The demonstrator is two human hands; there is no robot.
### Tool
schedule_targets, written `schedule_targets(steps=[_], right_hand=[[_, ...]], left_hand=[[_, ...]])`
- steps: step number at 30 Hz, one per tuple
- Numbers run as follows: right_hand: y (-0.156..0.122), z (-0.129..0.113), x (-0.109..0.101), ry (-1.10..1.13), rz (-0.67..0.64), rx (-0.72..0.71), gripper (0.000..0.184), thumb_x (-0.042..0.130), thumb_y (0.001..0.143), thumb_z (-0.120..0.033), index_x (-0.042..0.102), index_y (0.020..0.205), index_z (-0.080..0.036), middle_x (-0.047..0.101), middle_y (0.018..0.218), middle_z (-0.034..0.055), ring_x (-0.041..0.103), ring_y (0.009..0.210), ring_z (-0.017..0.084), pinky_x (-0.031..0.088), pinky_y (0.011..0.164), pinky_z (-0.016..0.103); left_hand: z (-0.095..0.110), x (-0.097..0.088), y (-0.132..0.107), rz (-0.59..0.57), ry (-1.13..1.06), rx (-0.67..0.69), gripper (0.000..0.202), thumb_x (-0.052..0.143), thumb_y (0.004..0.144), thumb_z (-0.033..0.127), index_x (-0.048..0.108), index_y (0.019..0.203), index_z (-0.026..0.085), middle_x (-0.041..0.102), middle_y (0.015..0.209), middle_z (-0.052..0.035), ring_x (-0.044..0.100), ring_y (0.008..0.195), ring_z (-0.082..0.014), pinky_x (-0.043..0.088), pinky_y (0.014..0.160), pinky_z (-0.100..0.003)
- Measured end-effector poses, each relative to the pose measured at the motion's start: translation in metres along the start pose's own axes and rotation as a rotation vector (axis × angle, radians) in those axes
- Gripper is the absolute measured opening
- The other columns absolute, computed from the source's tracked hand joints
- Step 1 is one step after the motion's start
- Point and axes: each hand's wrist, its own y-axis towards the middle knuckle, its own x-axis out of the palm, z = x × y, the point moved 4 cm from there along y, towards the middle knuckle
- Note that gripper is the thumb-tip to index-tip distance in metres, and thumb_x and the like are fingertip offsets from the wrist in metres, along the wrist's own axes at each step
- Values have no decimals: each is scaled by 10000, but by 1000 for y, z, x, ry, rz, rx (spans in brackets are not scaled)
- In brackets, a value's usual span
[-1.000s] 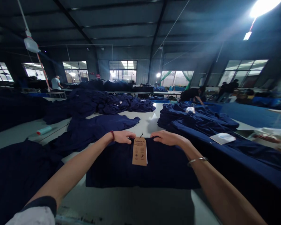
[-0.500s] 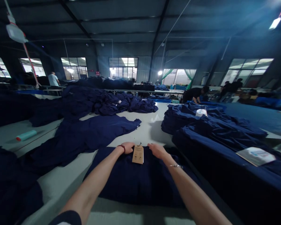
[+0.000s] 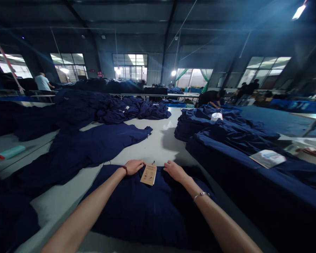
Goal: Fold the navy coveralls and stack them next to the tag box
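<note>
Folded navy garment w/ kraft tag between L hand & R hand, both palms-down, fingers together.

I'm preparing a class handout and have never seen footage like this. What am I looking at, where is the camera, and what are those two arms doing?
There is no machine here. These are a person's own bare arms, filmed by a camera worn on their head that looks forward and down. The left hand and right hand lie palm down on a navy garment, one on each side of a brown paper hang tag. Neither hand clearly grips anything. The garment lies on a long white table, and a heap of navy garments lies to the right. Farther off in the large hall, another person bends over a table.
</note>
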Motion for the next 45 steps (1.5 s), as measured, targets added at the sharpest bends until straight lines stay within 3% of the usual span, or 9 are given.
schedule_targets(steps=[6,15,19,23,26,31,37,42,45], right_hand=[[-16,23,-32,-87,140,183,401,281,952,-506,589,1026,-261,679,936,59,635,858,181,391,687,257],[-38,40,-10,-161,332,332,334,391,937,-423,579,1128,-224,602,1083,100,542,1007,220,405,796,318],[-68,52,-22,-186,336,528,243,432,911,-293,601,1040,-175,590,1077,153,556,987,249,443,690,302],[-96,81,-7,-35,123,763,352,383,926,-364,633,988,-124,635,1019,203,626,936,304,460,637,344],[-102,89,3,47,44,715,355,396,925,-405,651,907,-158,679,954,161,659,893,260,458,644,312],[-99,85,0,35,153,661,304,312,958,-346,559,1056,-199,685,956,121,668,838,216,436,627,276],[-97,78,13,-54,250,665,267,326,954,-314,560,1052,-230,661,962,109,648,817,217,434,657,302],[-89,61,-13,-157,370,619,238,453,890,-256,616,1045,-182,618,1053,152,567,1002,295,442,791,390],[-71,32,-22,4,402,401,331,370,931,-307,621,1106,-179,611,1127,138,559,1025,241,442,862,351]], left_hand=[[17,-26,6,143,92,-14,308,321,983,329,513,1219,284,639,1155,-15,593,1042,-177,426,823,-252],[28,-1,-4,384,246,-317,323,494,921,396,528,1192,225,550,1215,-95,503,1094,-244,400,873,-347],[28,3,-30,277,154,-292,257,392,967,330,614,1008,207,625,1032,-54,580,940,-183,424,823,-300],[20,20,-53,212,156,-239,343,345,975,393,586,1191,279,566,1285,-54,485,1197,-224,334,1010,-415],[13,37,-61,199,171,-237,441,290,973,462,452,1358,320,407,1456,-48,307,1355,-248,191,1094,-512],[11,49,-62,245,195,-263,536,271,943,557,328,1434,351,278,1522,-41,183,1402,-289,45,1079,-632],[10,50,-63,159,131,-352,621,315,904,611,273,1457,331,238,1534,-66,161,1400,-335,93,1016,-712],[25,31,-58,237,109,-325,483,440,904,489,479,1331,267,400,1446,-103,329,1327,-301,211,1059,-590],[43,21,-48,362,106,-209,356,400,943,348,549,1250,248,470,1380,-81,390,1283,-236,259,1085,-450]])
